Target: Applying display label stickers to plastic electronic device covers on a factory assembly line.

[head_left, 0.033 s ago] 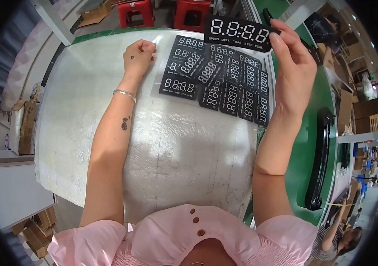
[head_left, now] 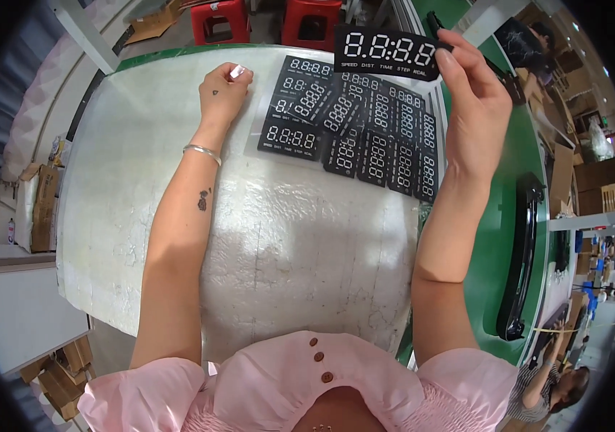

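Above the spread of black display panels point(head_left: 365, 137) on the white table point(head_left: 286, 245): one display panel point(head_left: 386, 50), black with four white digits, raised clear of the rest.

- Right hand point(head_left: 477, 108): fingers pinched on that raised panel's right end. It matches the earlier picture, with no shift to record, so one piece is out of the spread and in hand.
- Left hand point(head_left: 224, 93): just left of the spread, loosely curled, knuckles resting on the table. A small pale bit shows at the fingertips, but I cannot tell what it is.

Counts:
- Panels in the spread: about fourteen, overlapping, so the count is not exact.
- Panel in hand: one.
- Red stools point(head_left: 271, 21) beyond the spread: two.
- Long black curved part point(head_left: 520, 259) on the green surface point(head_left: 487, 259) right of the spread: one clearly seen.
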`<action>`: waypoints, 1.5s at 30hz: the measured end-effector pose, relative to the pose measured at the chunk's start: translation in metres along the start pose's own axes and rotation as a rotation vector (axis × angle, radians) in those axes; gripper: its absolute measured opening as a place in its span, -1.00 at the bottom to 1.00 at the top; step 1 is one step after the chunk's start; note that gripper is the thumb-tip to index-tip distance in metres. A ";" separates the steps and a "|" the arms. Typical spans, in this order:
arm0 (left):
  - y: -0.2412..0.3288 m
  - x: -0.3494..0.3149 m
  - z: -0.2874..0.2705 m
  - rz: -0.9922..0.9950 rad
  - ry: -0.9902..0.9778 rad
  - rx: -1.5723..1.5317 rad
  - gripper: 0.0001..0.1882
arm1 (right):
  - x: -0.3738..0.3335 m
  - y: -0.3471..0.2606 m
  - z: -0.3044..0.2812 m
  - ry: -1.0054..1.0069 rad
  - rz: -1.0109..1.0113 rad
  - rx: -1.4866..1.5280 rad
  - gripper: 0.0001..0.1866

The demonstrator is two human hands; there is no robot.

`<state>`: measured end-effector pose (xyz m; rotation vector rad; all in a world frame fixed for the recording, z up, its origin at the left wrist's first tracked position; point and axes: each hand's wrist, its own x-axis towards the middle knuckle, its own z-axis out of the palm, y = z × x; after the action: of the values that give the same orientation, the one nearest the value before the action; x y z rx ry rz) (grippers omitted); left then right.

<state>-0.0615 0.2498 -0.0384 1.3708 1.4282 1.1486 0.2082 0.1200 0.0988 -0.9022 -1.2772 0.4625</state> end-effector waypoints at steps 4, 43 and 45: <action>-0.008 -0.003 0.003 0.213 0.203 0.443 -0.61 | 0.004 0.014 0.007 0.023 0.110 0.085 -0.80; 0.095 -0.060 0.003 0.594 -0.058 -0.163 -0.78 | -0.137 0.045 -0.008 -0.032 0.630 0.826 -0.79; 0.093 -0.059 0.006 0.614 -0.067 -0.154 -0.78 | -0.102 0.051 -0.045 0.351 0.478 0.778 -0.80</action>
<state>-0.0300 0.1905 0.0485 1.7740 0.8604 1.5382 0.2331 0.0606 -0.0053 -0.5680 -0.4666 1.0381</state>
